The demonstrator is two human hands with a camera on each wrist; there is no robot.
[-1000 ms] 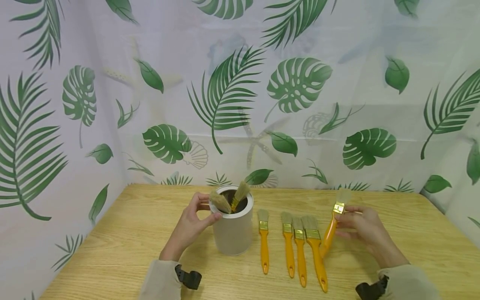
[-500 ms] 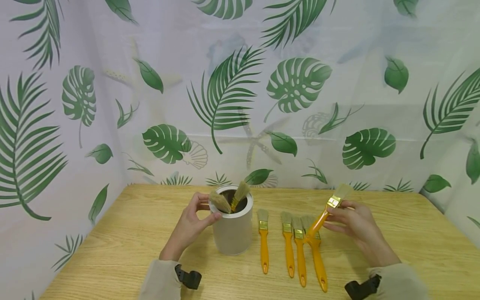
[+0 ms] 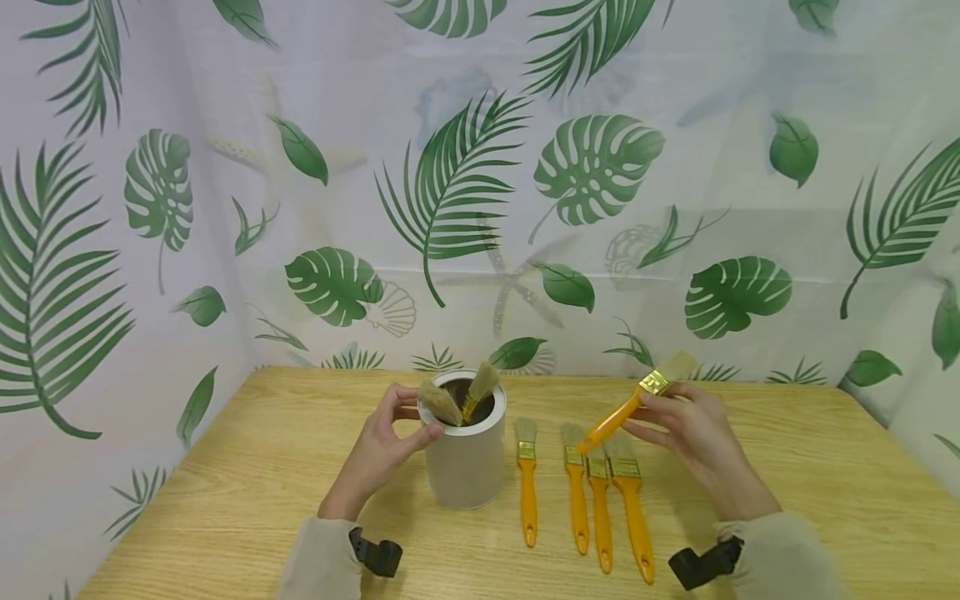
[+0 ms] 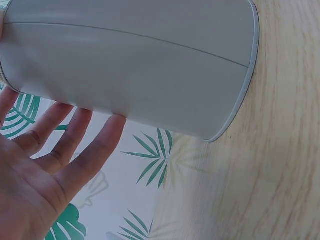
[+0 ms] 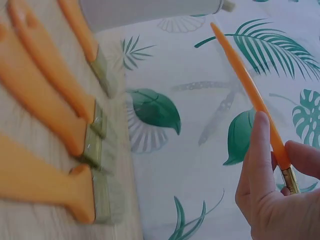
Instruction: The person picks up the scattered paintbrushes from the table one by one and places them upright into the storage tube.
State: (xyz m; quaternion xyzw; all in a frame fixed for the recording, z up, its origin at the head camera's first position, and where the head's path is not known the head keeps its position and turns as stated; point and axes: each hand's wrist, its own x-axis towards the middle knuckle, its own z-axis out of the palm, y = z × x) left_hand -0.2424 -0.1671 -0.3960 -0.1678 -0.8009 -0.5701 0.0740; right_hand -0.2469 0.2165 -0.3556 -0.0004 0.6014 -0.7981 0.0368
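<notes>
A grey canister with a white rim stands on the table, two paintbrushes poking out bristles up. My left hand holds it from the left, thumb at the front rim; in the left wrist view the fingertips touch its side. My right hand pinches another paintbrush near its gold ferrule, raised above the table. Its orange handle slants down to the left, bristles pointing up and right. Beneath the handle's tip lie several more paintbrushes, orange-handled, bristles away from me.
One paintbrush lies apart from the others, just right of the canister. The wooden table ends at a white leaf-printed curtain behind and at the sides.
My right hand has moved left and slightly up with its paintbrush, whose handle has swung from nearly upright to a shallow slant toward the canister. The left hand stays on the canister.
</notes>
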